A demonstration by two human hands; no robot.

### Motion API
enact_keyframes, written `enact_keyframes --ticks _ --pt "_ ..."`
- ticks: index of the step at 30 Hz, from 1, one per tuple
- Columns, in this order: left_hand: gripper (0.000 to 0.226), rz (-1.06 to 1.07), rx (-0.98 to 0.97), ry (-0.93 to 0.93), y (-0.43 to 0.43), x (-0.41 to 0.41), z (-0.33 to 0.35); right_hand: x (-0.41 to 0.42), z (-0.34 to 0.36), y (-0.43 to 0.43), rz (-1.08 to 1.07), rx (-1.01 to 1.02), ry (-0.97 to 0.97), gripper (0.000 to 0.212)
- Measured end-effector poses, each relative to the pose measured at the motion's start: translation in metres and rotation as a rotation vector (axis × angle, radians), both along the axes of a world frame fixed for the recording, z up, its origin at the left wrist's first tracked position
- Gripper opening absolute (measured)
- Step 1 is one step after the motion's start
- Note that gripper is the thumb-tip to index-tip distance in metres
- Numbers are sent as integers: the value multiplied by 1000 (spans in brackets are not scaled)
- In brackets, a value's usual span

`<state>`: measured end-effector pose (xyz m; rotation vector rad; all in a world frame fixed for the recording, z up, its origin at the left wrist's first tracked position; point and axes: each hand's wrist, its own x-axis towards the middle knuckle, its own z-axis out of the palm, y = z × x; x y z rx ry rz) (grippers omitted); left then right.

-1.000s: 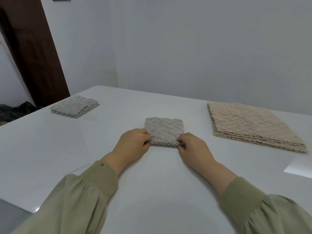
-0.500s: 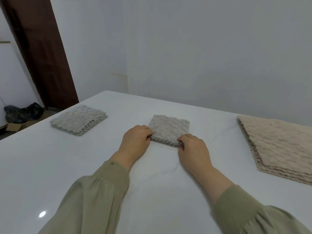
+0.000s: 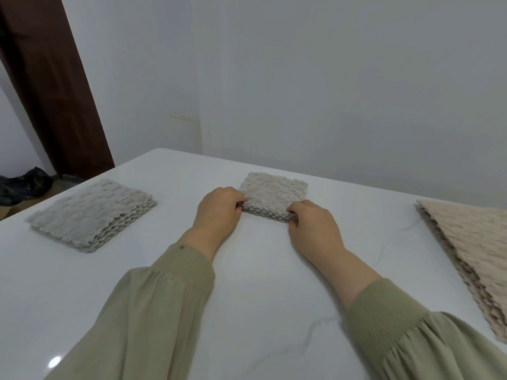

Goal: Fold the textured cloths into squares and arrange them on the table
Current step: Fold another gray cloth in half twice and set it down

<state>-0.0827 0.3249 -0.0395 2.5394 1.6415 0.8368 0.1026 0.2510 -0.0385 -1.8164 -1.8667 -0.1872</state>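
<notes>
Folded cloth (image 3: 274, 192) — left hand (image 3: 218, 212), right hand (image 3: 312, 229) keep grip.

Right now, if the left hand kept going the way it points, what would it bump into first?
The folded cloth: the left hand pinches its near left corner. Beyond it, only bare table before the wall, as far as I can tell.
</notes>
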Motion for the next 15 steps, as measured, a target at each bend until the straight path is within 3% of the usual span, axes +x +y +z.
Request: enact_keyframes --ticks 8,15 --pt "31 4 -34 20 -2 -2 2 -2 1 6 11 -42 48 26" --pt "46 54 -118 67 -51 2 7 -5 10 -29 12 -56 93 28"
